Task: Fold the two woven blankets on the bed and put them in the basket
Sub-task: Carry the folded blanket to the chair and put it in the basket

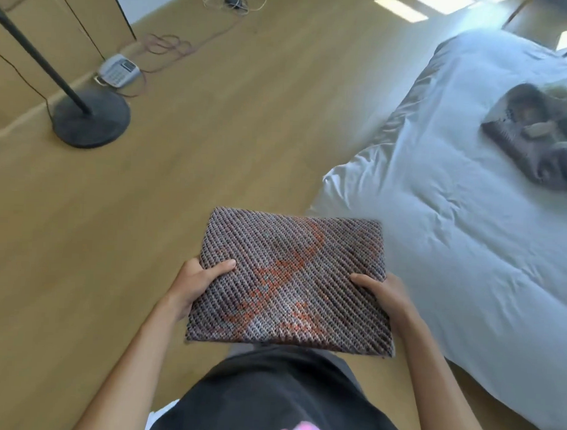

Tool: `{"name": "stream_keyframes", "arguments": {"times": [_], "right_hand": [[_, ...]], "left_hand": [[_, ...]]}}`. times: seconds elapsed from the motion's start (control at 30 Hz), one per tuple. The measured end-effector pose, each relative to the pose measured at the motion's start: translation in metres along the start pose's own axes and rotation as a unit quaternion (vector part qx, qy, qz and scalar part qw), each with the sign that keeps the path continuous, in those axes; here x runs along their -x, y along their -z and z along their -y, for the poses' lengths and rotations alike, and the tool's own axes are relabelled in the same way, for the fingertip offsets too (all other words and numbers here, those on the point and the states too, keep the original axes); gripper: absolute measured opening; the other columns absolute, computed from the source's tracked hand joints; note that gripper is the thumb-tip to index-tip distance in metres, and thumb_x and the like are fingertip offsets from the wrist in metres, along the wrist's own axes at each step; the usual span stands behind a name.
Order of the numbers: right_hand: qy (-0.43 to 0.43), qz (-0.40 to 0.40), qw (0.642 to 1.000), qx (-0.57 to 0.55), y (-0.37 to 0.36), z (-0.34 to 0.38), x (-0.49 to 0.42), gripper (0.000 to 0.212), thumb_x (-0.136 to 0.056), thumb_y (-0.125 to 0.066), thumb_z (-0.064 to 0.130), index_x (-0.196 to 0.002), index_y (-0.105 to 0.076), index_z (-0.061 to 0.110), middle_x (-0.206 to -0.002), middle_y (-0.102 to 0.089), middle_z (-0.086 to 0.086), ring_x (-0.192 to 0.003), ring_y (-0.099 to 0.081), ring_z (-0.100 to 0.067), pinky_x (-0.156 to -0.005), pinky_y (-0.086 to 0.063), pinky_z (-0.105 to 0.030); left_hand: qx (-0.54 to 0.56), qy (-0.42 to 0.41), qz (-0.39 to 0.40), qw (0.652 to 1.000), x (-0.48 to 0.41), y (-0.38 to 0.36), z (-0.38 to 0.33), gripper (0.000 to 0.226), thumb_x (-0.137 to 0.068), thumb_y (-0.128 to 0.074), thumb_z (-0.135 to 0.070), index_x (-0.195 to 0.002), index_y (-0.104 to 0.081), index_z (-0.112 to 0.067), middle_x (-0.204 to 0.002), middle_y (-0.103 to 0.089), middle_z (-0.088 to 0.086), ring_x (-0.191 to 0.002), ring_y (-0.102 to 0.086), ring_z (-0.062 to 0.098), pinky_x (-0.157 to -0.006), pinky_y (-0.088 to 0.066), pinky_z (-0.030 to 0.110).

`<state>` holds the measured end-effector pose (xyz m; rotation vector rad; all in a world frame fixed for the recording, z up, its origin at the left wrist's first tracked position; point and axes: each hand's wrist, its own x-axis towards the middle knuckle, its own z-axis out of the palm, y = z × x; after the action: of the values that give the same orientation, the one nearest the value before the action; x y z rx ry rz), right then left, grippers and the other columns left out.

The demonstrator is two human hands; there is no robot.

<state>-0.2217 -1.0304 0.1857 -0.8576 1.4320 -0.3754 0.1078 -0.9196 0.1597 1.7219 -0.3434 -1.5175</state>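
A folded woven blanket (289, 280), grey-brown with orange patterning, is held flat in front of my body above the wooden floor. My left hand (196, 284) grips its left edge with the thumb on top. My right hand (384, 295) grips its right edge the same way. A second woven blanket (539, 138), greyish and crumpled, lies unfolded on the bed (454, 206) at the right, well away from both hands. No basket is in view.
The bed with its white cover fills the right side. A black lamp stand base (91, 117) sits on the floor at the left, with a white telephone (118, 71) and loose cables behind it. Wooden cabinet panels stand at the far left.
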Motion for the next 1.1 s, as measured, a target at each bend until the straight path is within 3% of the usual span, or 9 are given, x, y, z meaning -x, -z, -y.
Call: {"name": "stream_keyframes", "arguments": {"times": [0.13,0.27,0.37,0.47,0.53,0.63,0.87,1.1], "right_hand": [[-0.008,-0.019,1.0,-0.015,-0.011,0.024,-0.029,0.04,-0.071,-0.079,0.029,-0.106,-0.064,0.018,-0.095,-0.073,-0.006,-0.08,-0.072,-0.024,-0.072,-0.058,-0.04],[-0.021,-0.035,0.999,-0.034,-0.015,0.053,-0.068,0.035,-0.071,-0.079,0.03,-0.101,-0.065,0.018,-0.09,-0.074,-0.006,-0.077,-0.072,-0.025,-0.066,-0.058,-0.037],[-0.032,-0.046,0.997,-0.059,-0.016,0.078,-0.104,0.033,-0.071,-0.079,0.027,-0.098,-0.066,0.016,-0.087,-0.075,-0.007,-0.077,-0.072,-0.028,-0.07,-0.058,-0.041],[-0.033,-0.056,0.994,-0.086,-0.015,0.111,-0.142,0.028,-0.072,-0.078,0.024,-0.095,-0.066,0.015,-0.08,-0.075,-0.005,-0.072,-0.072,-0.026,-0.059,-0.058,-0.034],[-0.035,-0.057,0.992,-0.103,-0.01,0.134,-0.168,0.026,-0.072,-0.078,0.022,-0.094,-0.065,0.013,-0.078,-0.075,-0.005,-0.071,-0.072,-0.026,-0.054,-0.057,-0.031],[-0.032,-0.066,0.99,-0.119,-0.003,0.171,-0.202,0.029,-0.072,-0.078,0.02,-0.096,-0.065,0.011,-0.081,-0.075,-0.007,-0.074,-0.072,-0.027,-0.057,-0.057,-0.032],[-0.022,-0.102,0.982,-0.156,0.02,0.245,-0.263,0.025,-0.072,-0.078,0.02,-0.093,-0.067,0.013,-0.079,-0.075,-0.004,-0.071,-0.072,-0.025,-0.051,-0.055,-0.027],[-0.008,-0.159,0.969,-0.187,0.038,0.306,-0.331,0.027,-0.071,-0.08,0.019,-0.095,-0.069,0.015,-0.084,-0.075,-0.002,-0.076,-0.072,-0.022,-0.058,-0.056,-0.029]], "left_hand": [[-0.016,-0.006,0.016,1.0,-0.04,0.006,-0.04,0.06,-0.063,-0.082,-0.032,-0.111,-0.06,-0.005,-0.102,-0.071,0.012,-0.087,-0.071,0.025,-0.07,-0.058,0.035],[-0.019,0.0,0.04,0.999,-0.088,0.006,-0.082,0.067,-0.059,-0.083,-0.033,-0.114,-0.058,-0.005,-0.104,-0.071,0.013,-0.089,-0.071,0.028,-0.073,-0.058,0.039],[-0.031,-0.002,0.061,0.998,-0.131,0.002,-0.12,0.067,-0.061,-0.086,-0.031,-0.116,-0.057,-0.006,-0.105,-0.071,0.013,-0.09,-0.07,0.029,-0.073,-0.058,0.038],[-0.049,-0.009,0.073,0.996,-0.176,-0.008,-0.164,0.068,-0.061,-0.084,-0.032,-0.118,-0.056,-0.007,-0.108,-0.07,0.014,-0.093,-0.07,0.029,-0.08,-0.057,0.043],[-0.065,-0.012,0.082,0.994,-0.205,-0.017,-0.195,0.068,-0.061,-0.083,-0.033,-0.118,-0.056,-0.008,-0.108,-0.07,0.013,-0.093,-0.07,0.029,-0.076,-0.057,0.041],[-0.076,-0.023,0.093,0.992,-0.242,-0.033,-0.24,0.067,-0.062,-0.083,-0.033,-0.118,-0.056,-0.009,-0.107,-0.07,0.012,-0.092,-0.07,0.028,-0.072,-0.058,0.038],[-0.114,-0.026,0.116,0.986,-0.322,-0.079,-0.328,0.075,-0.057,-0.083,-0.039,-0.12,-0.054,-0.011,-0.11,-0.069,0.012,-0.094,-0.069,0.028,-0.083,-0.056,0.047],[-0.182,-0.028,0.183,0.966,-0.424,-0.126,-0.413,0.075,-0.056,-0.085,-0.043,-0.119,-0.056,-0.013,-0.11,-0.069,0.009,-0.095,-0.069,0.025,-0.083,-0.056,0.045]]}}
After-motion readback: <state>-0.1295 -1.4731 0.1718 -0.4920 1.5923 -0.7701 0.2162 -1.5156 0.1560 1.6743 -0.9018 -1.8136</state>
